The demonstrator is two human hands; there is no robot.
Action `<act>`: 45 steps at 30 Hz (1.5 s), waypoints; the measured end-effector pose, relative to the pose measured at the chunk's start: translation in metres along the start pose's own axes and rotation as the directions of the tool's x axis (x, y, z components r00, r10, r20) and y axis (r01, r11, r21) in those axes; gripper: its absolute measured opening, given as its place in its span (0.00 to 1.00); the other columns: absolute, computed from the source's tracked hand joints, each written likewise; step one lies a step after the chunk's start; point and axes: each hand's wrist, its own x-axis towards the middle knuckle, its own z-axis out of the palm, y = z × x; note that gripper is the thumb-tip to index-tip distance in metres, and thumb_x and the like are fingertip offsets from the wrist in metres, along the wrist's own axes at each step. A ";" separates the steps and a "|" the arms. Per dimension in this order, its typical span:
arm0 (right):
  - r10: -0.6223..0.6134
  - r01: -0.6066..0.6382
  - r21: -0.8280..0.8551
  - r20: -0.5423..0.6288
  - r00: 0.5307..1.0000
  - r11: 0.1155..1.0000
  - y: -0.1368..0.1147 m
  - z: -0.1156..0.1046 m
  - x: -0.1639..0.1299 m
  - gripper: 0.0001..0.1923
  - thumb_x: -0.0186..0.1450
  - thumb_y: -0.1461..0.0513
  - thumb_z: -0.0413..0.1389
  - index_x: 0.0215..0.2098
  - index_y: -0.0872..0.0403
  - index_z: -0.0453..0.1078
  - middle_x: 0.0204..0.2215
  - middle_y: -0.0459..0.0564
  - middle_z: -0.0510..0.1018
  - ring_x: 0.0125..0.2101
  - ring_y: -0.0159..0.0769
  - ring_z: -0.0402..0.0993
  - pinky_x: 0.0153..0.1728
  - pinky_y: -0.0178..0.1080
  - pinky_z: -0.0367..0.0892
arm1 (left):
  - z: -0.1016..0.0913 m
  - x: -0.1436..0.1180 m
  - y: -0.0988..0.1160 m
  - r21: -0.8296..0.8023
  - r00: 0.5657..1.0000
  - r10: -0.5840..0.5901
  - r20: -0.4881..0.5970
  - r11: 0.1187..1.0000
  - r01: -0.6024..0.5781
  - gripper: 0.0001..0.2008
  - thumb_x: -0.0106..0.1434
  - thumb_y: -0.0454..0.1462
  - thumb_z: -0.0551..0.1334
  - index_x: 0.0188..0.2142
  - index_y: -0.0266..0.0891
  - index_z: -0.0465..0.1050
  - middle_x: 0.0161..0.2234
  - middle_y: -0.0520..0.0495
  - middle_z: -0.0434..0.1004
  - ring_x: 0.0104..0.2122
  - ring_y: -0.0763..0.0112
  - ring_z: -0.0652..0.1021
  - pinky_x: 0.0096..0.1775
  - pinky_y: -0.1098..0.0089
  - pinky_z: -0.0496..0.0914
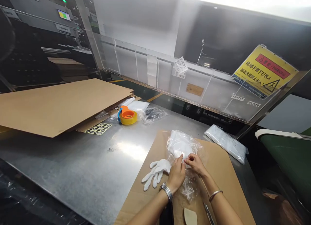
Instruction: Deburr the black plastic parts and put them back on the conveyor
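Note:
A clear plastic bag (179, 139) with something white inside lies on the brown cardboard sheet (218, 153). At its near end my left hand (178, 173), with a metal watch on the wrist, is closed on the plastic. My right hand (194, 163), with a bangle on the wrist, pinches the bag just beside it; the fingertips of both hands nearly meet. Crumpled clear film (189, 187) hangs below the hands. Left of my left hand, a white glove (156, 173) lies flat on the cardboard. What is inside the bag cannot be made out.
An orange and blue tape dispenser (128, 115) stands by a sheet of round stickers (98, 128) on the metal table (102, 173). Large cardboard (60, 105) lies at left. A pack of clear bags (225, 142) sits at right, near a green conveyor (284, 150). A yellow warning sign (264, 71) hangs behind.

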 end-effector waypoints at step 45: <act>0.183 -0.193 0.154 0.077 0.980 0.969 -0.068 0.095 -0.224 0.21 0.64 0.48 0.42 0.37 0.54 0.67 0.24 0.48 0.71 0.21 0.32 0.67 0.20 0.33 0.62 | -0.114 -0.139 -0.054 0.654 0.995 0.080 -0.060 0.756 -0.021 0.13 0.63 0.36 0.49 0.32 0.40 0.73 0.30 0.46 0.76 0.33 0.62 0.75 0.37 0.62 0.67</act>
